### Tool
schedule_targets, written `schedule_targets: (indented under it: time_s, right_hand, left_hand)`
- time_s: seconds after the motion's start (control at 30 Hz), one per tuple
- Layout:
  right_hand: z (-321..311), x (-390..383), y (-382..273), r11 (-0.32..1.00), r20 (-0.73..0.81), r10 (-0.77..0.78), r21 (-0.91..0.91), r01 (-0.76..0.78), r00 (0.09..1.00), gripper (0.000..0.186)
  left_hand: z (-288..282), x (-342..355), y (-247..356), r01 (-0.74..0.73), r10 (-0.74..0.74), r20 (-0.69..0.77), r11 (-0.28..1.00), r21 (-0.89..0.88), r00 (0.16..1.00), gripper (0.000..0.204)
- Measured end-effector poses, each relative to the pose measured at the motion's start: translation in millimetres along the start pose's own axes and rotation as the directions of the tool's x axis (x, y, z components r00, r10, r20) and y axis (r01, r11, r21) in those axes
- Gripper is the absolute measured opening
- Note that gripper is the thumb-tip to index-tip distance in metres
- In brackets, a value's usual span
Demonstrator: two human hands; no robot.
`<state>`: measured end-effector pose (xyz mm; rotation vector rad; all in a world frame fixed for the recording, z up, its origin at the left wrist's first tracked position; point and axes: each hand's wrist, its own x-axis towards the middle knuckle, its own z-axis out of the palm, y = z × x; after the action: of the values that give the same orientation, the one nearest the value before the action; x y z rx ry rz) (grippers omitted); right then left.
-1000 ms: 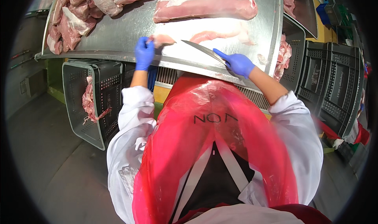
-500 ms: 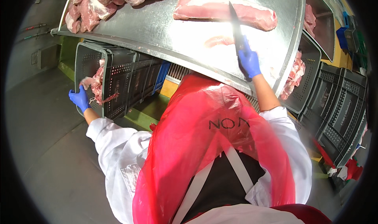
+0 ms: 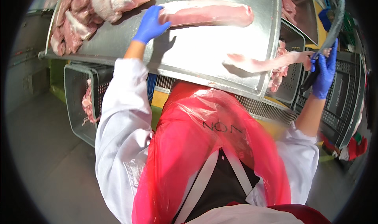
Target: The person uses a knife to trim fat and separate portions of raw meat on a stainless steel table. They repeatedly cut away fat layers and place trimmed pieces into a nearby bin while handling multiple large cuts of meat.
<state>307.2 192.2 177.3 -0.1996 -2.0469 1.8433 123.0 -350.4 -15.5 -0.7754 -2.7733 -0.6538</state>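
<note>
My left hand (image 3: 151,25) grips the left end of a long pale-pink pork loin (image 3: 206,16) on the metal work table (image 3: 181,58). Out past the table's right edge, my right hand (image 3: 323,72) is closed on the black handle of a long knife (image 3: 335,23), its blade pointing up. A long strip of pale meat (image 3: 271,63) is held in that same hand and stretches leftward across the table's edge. Both hands wear blue gloves.
A pile of meat pieces (image 3: 73,21) covers the table's upper left. Dark crates with trimmings stand below left (image 3: 73,105) and at right (image 3: 291,82). A metal tray (image 3: 307,7) with meat is at upper right, and another dark crate (image 3: 342,105) stands far right.
My left hand came up from the left crate onto the loin. My right hand moved right with the knife, now raised beyond the table, and took up the meat strip from the tabletop.
</note>
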Motion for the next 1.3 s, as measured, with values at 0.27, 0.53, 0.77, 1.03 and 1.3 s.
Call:
schedule_targets:
  time_s: [0.27, 0.53, 0.77, 1.03, 1.3]
  right_hand:
    - [-96.4, 44.9, 63.7, 0.932, -0.009, 0.113, -0.345, -0.109, 0.994, 0.07]
    - [36.4, -7.1, 207.6, 0.749, 0.092, 0.314, -0.635, -0.187, 0.945, 0.078]
    - [139.6, 46.3, 220.0, 0.634, 0.313, 0.341, -0.773, 0.029, 0.886, 0.073]
    - [115.0, -10.5, 217.8, 0.688, 0.274, 0.37, -0.723, -0.064, 0.887, 0.072]
    - [153.7, -161.4, 128.0, 0.636, 0.167, 0.768, -0.089, -0.767, 0.618, 0.083]
  left_hand:
    - [108.4, 108.0, 73.1, -0.012, -0.047, 0.401, 0.99, 0.142, 0.915, 0.103]
    - [68.3, 15.4, 108.5, -0.006, -0.069, 0.463, 0.987, 0.158, 0.884, 0.104]
    - [48.9, -23.9, 95.7, -0.048, 0.02, 0.45, 0.998, 0.051, 0.893, 0.105]
    - [46.7, -21.3, 90.7, -0.025, 0.021, 0.492, 1.0, 0.001, 0.87, 0.103]
    - [46.6, -19.8, 103.1, 0.058, -0.092, 0.524, 0.995, 0.08, 0.847, 0.102]
